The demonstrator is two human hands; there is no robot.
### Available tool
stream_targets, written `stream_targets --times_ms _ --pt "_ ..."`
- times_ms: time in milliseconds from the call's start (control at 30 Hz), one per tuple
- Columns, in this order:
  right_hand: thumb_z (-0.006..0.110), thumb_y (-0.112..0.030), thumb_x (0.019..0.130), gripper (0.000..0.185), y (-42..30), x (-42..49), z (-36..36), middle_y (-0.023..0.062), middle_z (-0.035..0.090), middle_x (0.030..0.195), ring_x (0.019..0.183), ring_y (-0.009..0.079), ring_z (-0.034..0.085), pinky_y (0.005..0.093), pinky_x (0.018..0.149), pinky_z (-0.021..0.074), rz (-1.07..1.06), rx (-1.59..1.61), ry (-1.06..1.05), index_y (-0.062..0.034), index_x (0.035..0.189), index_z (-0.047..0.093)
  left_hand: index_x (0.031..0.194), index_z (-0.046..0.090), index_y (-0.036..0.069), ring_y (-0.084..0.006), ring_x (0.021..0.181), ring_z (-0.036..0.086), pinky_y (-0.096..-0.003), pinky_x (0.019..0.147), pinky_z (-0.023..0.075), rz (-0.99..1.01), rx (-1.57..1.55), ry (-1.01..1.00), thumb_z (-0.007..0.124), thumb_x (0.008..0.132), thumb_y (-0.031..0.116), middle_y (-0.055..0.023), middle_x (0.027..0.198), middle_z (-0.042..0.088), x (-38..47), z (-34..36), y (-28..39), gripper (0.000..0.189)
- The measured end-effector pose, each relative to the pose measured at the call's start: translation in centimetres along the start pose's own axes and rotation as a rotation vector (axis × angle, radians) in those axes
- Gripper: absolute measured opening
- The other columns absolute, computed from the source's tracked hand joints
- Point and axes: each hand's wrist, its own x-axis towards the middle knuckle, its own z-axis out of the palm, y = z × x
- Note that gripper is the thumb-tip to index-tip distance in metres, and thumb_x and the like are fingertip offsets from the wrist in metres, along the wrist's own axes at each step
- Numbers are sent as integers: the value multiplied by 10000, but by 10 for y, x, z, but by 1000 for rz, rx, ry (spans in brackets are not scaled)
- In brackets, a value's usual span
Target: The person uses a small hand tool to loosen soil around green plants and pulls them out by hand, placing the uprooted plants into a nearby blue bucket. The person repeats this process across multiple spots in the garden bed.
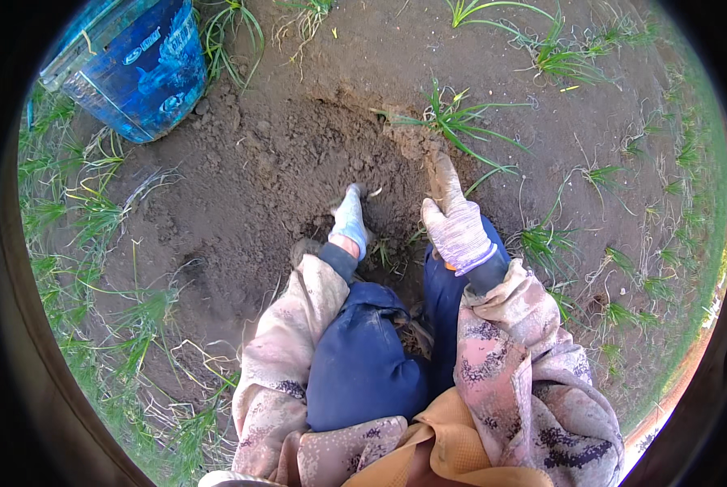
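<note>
My left hand [349,216], in a pale knitted glove, points down at loosened soil [290,164]. Its fingers are blurred, and their grip is hidden. A small pale sliver [375,192] shows beside the fingertips. My right hand [458,231] wears a soil-stained glove with a purple cuff. Its extended fingers reach to crumbly earth just below a green, onion-like plant [452,115], which stands in the ground with some roots or soil exposed at its base. An orange bit [450,266] peeks out under the right wrist; what it belongs to is unclear.
A soil-smeared blue bucket [150,73] stands at the upper left. Similar plants grow at the right [546,243], the upper right [558,58] and along the left [102,210]. My knees in blue trousers [363,359] are bent close behind my hands.
</note>
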Motion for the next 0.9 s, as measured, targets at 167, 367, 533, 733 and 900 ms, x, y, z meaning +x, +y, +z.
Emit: stream_targets --times_ms 167,367,533,733,900 --pt "534 -84 867 754 0 -3 0 282 540 1277 1101 364 611 355 879 494 -31 163 -20 -105 1522 161 944 644 98 -235 880 660 -421 790 565 278 -89 -429 569 929 289 -59 930 682 -40 57 71 206" --pt "450 45 874 724 -11 0 -5 197 282 1530 1411 264 308 302 1110 287 141 261 -96 -40 1516 126 1091 587 15 -241 793 639 -389 696 528 757 650 -132 533 923 239 -92 884 661 -53 64 108 285" --pt "434 75 881 722 -22 -3 -10 194 245 1548 1435 250 263 297 1120 274 62 478 -93 -27 1516 107 1028 663 113 -337 911 619 -422 812 520 1647 1455 -143 640 773 92 -135 937 638 -51 -17 18 257" --pt "443 53 888 717 -24 2 -8 227 298 1510 1392 280 335 311 1064 341 254 272 -173 -45 1519 118 958 645 269 -347 1211 472 -593 986 388 1841 2163 -768 612 738 266 -100 1241 531 -43 -21 11 222" --pt "527 -62 874 731 -14 -1 -5 206 689 1006 642 189 619 311 554 499 45 -45 -1 -153 1515 188 886 640 97 -387 997 563 -464 830 469 1967 1763 77 748 627 204 -188 1099 576 -51 -45 108 301"
